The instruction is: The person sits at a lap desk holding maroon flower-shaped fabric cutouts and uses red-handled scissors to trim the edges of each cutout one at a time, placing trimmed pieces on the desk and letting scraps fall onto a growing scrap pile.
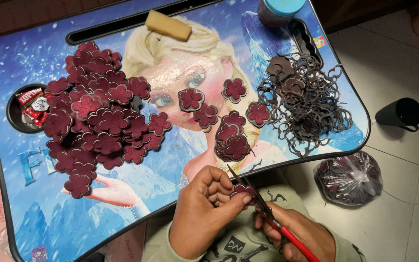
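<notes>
The person's left hand [204, 208] pinches a small maroon flower-shaped cutout [242, 190] between thumb and fingertips just below the near edge of the lap table [6, 204], while the right hand [297, 235], closed around the red handles, works a pair of scissors [255, 196] whose blades meet the cutout's edge. The piece looks thin, light and bendable, like felt or foam sheet, so it probably wants a hold close to the cut line. Trimmed flowers [98, 121] and curly offcuts [306, 104] lie on the table.
</notes>
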